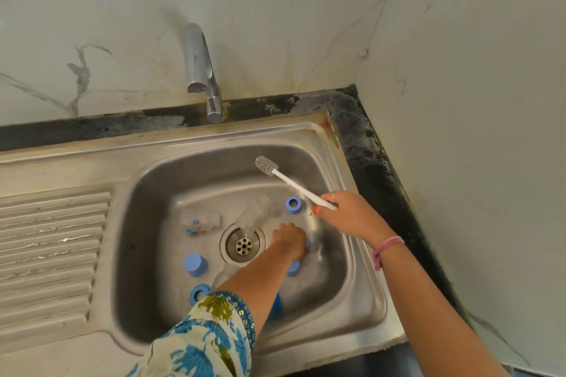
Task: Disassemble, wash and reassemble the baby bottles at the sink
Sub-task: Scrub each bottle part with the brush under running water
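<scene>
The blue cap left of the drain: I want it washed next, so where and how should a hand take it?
Grip the blue cap round its side wall, fingers coming straight down from above: it stands alone on the sink floor, closed top upward.

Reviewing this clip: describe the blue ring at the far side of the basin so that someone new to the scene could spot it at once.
Start at the steel sink and find the drain in its floor. Beyond the drain and to its right, just below the white brush held by the right hand, stands the blue ring. Unlike the closed blue cap left of the drain, it is open through the middle, and it is the blue piece farthest from the camera.
</scene>
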